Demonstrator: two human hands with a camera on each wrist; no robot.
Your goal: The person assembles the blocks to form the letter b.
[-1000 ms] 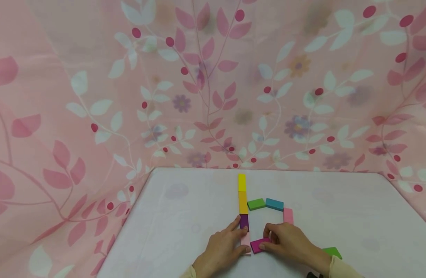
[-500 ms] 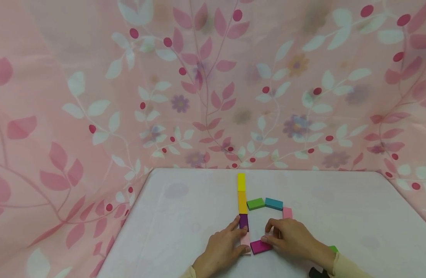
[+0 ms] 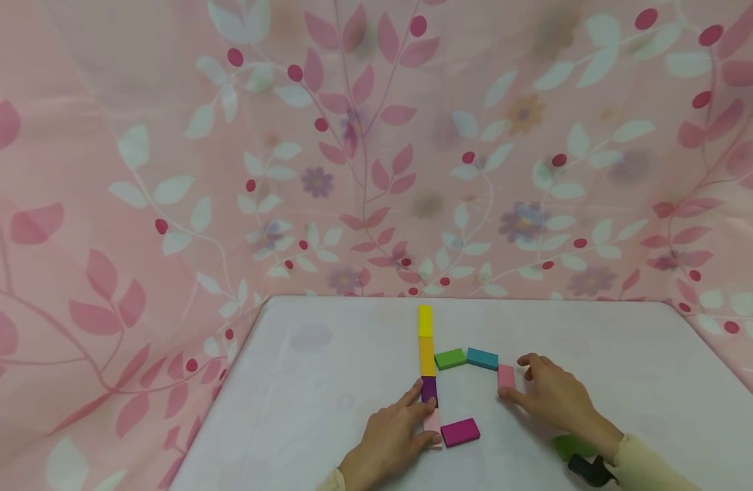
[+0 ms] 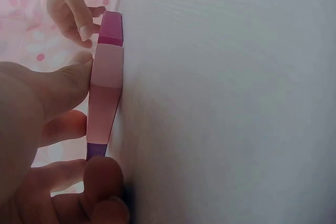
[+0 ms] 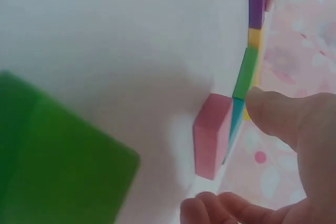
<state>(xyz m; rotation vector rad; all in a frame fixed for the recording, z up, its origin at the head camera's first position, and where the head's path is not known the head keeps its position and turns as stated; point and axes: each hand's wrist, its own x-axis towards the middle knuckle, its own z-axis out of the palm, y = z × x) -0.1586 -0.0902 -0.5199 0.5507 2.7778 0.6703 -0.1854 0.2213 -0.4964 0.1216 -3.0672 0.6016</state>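
My left hand [image 3: 391, 436] rests its fingers on the purple block [image 3: 429, 391] and the light pink block [image 3: 432, 420], low in the left column. Above them lie an orange block [image 3: 427, 356] and a yellow block [image 3: 425, 320]. A magenta block [image 3: 460, 432] lies just right of the light pink one, free of any hand. My right hand [image 3: 560, 395] is spread beside the pink block [image 5: 212, 135], its thumb at that block's near end in the head view; whether it touches, I cannot tell. A green block [image 3: 450, 359] and a blue block [image 3: 482, 358] form the arc's top.
Another green block [image 3: 571, 447] lies under my right wrist, large and near in the right wrist view. A black device [image 3: 590, 470] sits at that wrist. The white table [image 3: 327, 354] ends at a pink floral cloth [image 3: 376, 150] behind.
My right hand has let go of the magenta block and moved right and away from me to the pink block. My left hand stays on the column.
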